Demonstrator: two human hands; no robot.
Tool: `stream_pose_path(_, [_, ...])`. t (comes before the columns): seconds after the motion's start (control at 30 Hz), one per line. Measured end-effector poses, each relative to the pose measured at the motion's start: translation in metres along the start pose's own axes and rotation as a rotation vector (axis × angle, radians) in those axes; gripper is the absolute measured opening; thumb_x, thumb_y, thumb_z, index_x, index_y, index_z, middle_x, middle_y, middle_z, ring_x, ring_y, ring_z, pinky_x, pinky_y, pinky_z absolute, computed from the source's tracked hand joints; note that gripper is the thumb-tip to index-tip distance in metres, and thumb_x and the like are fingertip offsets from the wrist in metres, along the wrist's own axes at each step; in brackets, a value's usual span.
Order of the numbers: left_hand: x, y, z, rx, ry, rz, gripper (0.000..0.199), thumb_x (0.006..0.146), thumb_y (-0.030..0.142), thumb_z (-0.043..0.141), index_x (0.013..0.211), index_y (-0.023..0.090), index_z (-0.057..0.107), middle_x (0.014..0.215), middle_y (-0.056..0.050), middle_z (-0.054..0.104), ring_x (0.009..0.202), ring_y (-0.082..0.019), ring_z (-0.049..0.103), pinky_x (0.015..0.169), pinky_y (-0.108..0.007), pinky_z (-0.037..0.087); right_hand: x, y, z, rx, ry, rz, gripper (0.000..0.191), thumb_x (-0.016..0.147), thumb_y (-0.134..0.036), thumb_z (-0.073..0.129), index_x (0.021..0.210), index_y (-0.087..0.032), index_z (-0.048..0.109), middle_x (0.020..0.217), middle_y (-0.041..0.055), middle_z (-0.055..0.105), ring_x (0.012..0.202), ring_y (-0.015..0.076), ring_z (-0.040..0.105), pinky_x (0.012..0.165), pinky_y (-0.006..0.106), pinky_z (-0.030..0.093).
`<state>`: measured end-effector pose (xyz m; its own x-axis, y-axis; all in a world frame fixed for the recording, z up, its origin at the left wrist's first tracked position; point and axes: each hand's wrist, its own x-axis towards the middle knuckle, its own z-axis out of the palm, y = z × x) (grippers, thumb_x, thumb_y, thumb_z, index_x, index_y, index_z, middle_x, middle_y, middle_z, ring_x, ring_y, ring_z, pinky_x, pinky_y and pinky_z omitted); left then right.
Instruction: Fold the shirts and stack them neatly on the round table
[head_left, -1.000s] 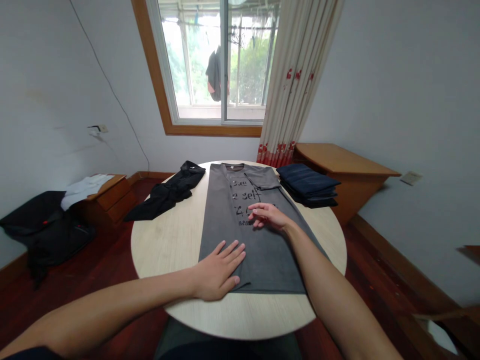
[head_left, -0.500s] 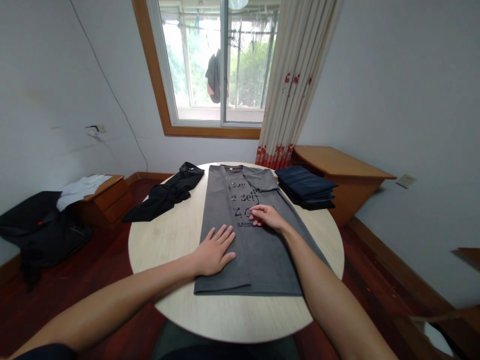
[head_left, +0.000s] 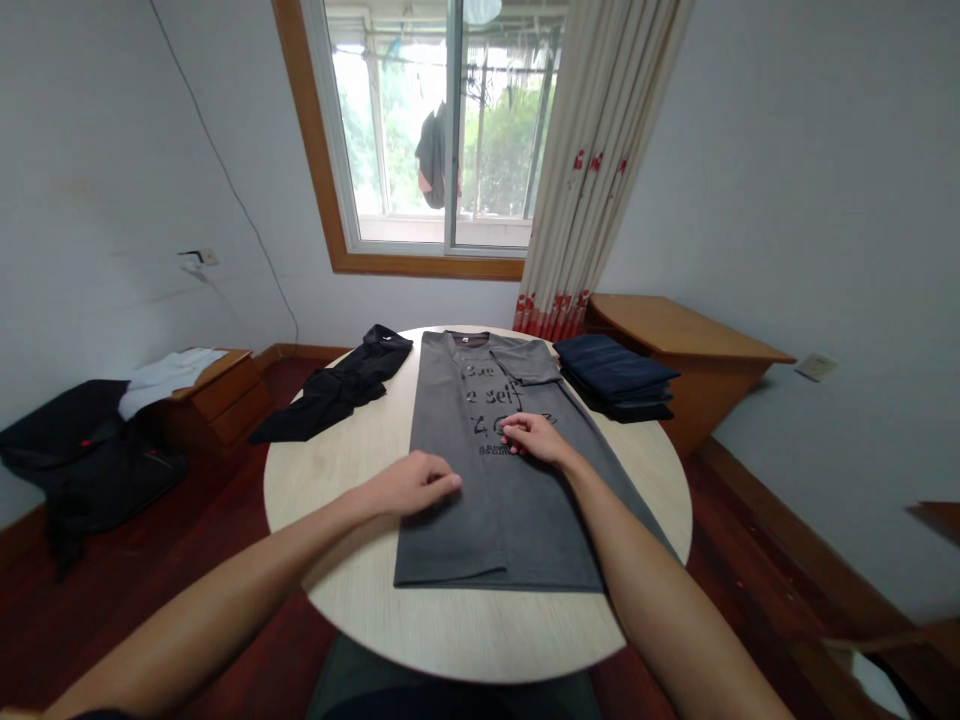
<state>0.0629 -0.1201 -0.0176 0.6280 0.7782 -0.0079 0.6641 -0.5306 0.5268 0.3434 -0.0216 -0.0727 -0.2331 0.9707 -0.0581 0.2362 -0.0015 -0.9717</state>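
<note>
A grey T-shirt [head_left: 450,545] with black lettering lies on the round table, its left side folded inward over the front. One short sleeve lies across the shirt near the collar. My left hand [head_left: 420,484] is over the shirt's left edge, thumb stretched out and fingers bent downward, partly hidden; it holds nothing that I can see. Above the printed lettering is my right hand [head_left: 536,438], its fingers loosely bent and somewhat apart, with no cloth visible in them.
A rumpled black garment [head_left: 330,392] lies on the left of the pale round table [head_left: 465,640]. Folded dark clothes [head_left: 615,372] are stacked at the right. Behind them stands a wooden desk [head_left: 690,325]. A window and a curtain [head_left: 592,160] are beyond the table.
My left hand has changed from lying flat with spread fingers to a raised, bent shape, and has shifted slightly away from me. My right hand has barely moved.
</note>
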Motion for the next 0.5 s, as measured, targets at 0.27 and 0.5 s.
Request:
stream_pose_path(0.27, [0.043, -0.056, -0.018, 0.234, 0.219, -0.574, 0.049, 0.094, 0.051, 0.053, 0.127, 0.016, 0.065, 0.12, -0.015, 0.073, 0.108, -0.031, 0.069, 0.087, -0.035, 0.051, 0.005, 0.006, 0.005, -0.239, -0.002, -0.106, 0.022, 0.086, -0.022, 0.062, 0.104, -0.012, 0.071, 0.077, 0.0037, 0.071, 0.057, 0.0121, 0.059, 0.056, 0.023, 0.048])
stream_pose_path(0.5, [0.04, -0.068, 0.003, 0.096, 0.174, -0.428, 0.049, 0.09, 0.038, 0.06, 0.134, 0.019, 0.062, 0.132, -0.014, 0.068, 0.116, -0.03, 0.066, 0.095, -0.037, 0.05, -0.003, 0.0, 0.025, -0.619, 0.143, -0.223, 0.019, 0.087, -0.025, 0.062, 0.098, -0.019, 0.076, 0.093, 0.0056, 0.076, 0.08, 0.0191, 0.065, 0.077, 0.029, 0.048])
